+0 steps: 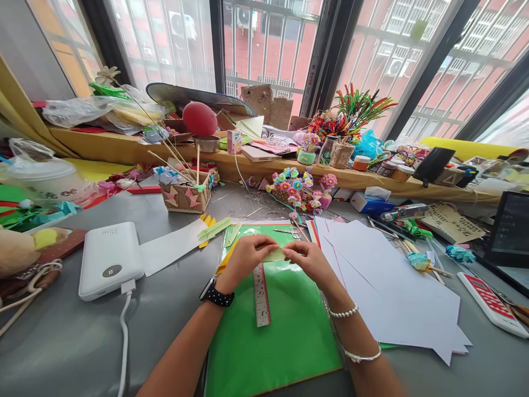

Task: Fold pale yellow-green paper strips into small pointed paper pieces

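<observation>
A small pale yellow-green piece of paper (274,255) is stretched between my two hands, above a green sheet in a clear sleeve (285,325). My left hand (251,255), with a black watch strap at the wrist, pinches its left end. At the other end, the fingertips of my right hand (305,259) close on the paper. Just under the hands lies a ruler with a red patterned edge (262,298). Scissors (294,232) rest beyond the fingers. Light green folded strips (215,230) and yellow folded pieces (226,259) lie to the left.
A white power bank (111,259) with a cable stands at left. White paper sheets (392,286) spread out on the right, near a calculator (491,303). Behind are a cardboard box with sticks (185,197), colourful craft flowers (295,187) and a cluttered ledge (256,161).
</observation>
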A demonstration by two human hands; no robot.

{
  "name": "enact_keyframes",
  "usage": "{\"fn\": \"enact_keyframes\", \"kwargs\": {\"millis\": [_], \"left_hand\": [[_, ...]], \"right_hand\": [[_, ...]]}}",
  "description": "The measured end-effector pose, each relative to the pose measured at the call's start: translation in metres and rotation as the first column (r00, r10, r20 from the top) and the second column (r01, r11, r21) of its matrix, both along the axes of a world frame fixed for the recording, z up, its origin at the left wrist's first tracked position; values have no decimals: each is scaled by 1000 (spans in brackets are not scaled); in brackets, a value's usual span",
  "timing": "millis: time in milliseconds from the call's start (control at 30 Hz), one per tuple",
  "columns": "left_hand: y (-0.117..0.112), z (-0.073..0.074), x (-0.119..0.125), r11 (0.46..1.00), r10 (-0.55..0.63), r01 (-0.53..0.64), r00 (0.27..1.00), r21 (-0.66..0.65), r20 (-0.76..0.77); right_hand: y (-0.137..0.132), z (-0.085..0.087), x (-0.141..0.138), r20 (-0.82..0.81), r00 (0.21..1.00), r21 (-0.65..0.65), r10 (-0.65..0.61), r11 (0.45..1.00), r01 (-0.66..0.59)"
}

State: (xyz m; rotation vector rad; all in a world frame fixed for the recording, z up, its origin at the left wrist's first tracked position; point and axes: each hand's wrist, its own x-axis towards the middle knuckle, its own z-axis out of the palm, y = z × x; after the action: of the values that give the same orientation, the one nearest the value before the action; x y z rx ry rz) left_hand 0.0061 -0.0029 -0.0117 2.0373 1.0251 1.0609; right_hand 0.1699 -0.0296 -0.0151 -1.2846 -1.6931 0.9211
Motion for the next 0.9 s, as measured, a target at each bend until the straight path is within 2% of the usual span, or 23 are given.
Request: {"fn": "enact_keyframes", "kwargs": {"millis": [167,333,467,667,900], "left_hand": [[0,0,0,1000,17,-17,1000,-13,1],[-1,1,0,995,100,-99,992,-27,72],[-1,1,0,983,176,-167,971,-70,159],[-7,1,8,983,134,-103,967,-151,217],[-9,3,13,967,94,-24,959,-254,269]], "right_hand": [[0,1,3,-24,1000,-28,6,1000,-7],[0,5,6,-111,991,-92,-75,994,65],[-1,3,4,-148,989,-126,9,992,-27],[-2,0,-5,-140,989,-32,57,998,-62],[1,-5,-7,-201,978,6,-48,999,50]]}}
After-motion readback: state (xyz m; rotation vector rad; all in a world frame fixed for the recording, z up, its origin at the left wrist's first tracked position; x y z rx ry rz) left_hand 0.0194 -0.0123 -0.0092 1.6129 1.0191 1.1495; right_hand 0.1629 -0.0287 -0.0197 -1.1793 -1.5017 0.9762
